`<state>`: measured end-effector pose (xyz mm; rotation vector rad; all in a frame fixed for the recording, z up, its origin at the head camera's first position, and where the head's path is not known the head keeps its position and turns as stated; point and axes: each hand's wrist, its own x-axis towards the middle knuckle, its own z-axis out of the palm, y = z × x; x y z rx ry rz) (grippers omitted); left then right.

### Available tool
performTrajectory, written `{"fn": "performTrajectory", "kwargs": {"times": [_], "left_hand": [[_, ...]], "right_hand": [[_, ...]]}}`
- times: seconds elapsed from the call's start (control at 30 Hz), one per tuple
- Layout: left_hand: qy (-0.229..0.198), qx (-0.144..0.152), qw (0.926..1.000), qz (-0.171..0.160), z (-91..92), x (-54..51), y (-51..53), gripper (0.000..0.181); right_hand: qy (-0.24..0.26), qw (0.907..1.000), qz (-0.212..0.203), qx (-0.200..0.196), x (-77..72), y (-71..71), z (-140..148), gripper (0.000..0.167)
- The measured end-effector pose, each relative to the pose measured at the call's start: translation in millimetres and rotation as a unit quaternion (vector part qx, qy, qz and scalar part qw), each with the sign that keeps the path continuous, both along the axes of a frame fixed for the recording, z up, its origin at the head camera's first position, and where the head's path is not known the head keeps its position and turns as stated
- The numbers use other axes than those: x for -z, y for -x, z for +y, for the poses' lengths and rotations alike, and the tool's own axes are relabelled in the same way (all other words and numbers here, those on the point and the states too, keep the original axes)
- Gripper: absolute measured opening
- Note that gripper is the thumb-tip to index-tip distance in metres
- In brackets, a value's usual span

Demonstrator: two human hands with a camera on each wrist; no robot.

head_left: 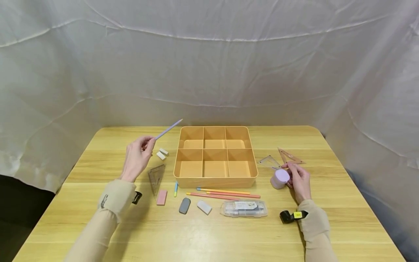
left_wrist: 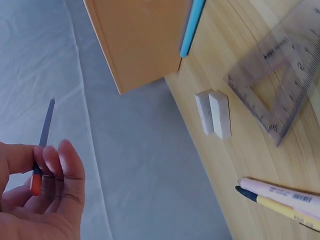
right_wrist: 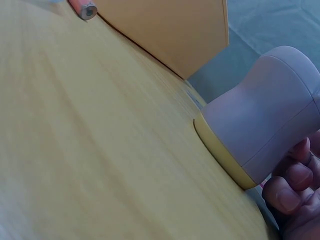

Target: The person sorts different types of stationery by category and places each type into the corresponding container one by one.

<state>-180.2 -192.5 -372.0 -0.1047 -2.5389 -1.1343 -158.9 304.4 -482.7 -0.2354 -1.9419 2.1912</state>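
My left hand (head_left: 136, 156) is raised over the left of the table and pinches a slim lavender pencil (head_left: 168, 129). The pencil's tip points up and to the right; its orange-red end (left_wrist: 36, 184) shows between the fingers in the left wrist view. At the right, my right hand (head_left: 298, 178) grips the side of a lavender, waisted round device (head_left: 280, 178). The device's yellow base (right_wrist: 222, 152) is down at the tabletop in the right wrist view. Part of the right hand's fingers is hidden behind it.
A six-compartment orange organizer box (head_left: 216, 182) stands at the back middle. Around it lie white erasers (head_left: 161, 155), set squares (head_left: 156, 178), a pink eraser (head_left: 162, 197), a grey eraser (head_left: 184, 205), a white eraser (head_left: 204, 207), several pencils (head_left: 229, 195) and a clear case (head_left: 244, 209).
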Motion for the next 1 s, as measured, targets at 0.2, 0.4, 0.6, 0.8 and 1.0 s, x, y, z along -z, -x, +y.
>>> {"fn": "performTrajectory", "kwargs": {"times": [0.2, 0.4, 0.6, 0.8, 1.0], "left_hand": [[-0.031, 0.005, 0.9994, -0.014, 5.0, 0.2, 9.4, 0.026], [-0.021, 0.021, 0.9992, -0.026, 12.9, 1.2, 19.0, 0.023], [-0.013, 0.03, 0.9989, -0.034, 20.9, 2.6, 28.6, 0.02], [0.021, 0.036, 0.9986, -0.033, 26.5, 4.9, 34.1, 0.018], [0.042, 0.047, 0.9977, -0.025, 32.0, 9.6, 38.6, 0.017]], "right_hand": [[-0.004, 1.0, 0.001, 0.003, 0.1, 0.5, 1, 0.03], [-0.007, 1.0, -0.002, 0.004, -0.6, -0.2, 1, 0.03], [0.0, 1.0, -0.007, 0.005, 0.4, 0.2, 1, 0.029], [-0.007, 1.0, -0.003, -0.001, 0.9, 1.2, 0, 0.03], [-0.022, 0.9997, -0.01, 0.004, 0.8, 2.6, 0, 0.03]]}}
